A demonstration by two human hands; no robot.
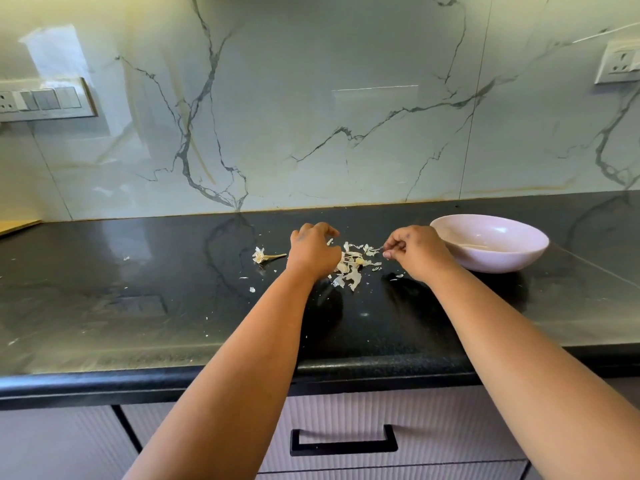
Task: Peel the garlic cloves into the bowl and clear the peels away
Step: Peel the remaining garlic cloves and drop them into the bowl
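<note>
On the dark counter (138, 306), the left hand (313, 252) curls over the peels (349, 268) while the right hand (417, 252) pinches one scrap, with the bowl (490, 242) just right for cloves.

- I see a glossy grey-veined marble wall (311, 116) filling the upper frame.
- Switch panel (43, 100) at left, socket (618, 62) upper right.
- Black bench (138, 306); ribbed drawer (346, 441) at bottom.

Bright, even daylight – glare streaks the wall (311, 98) at upper left, the counter (104, 306) shines, edges bow outward.
</note>
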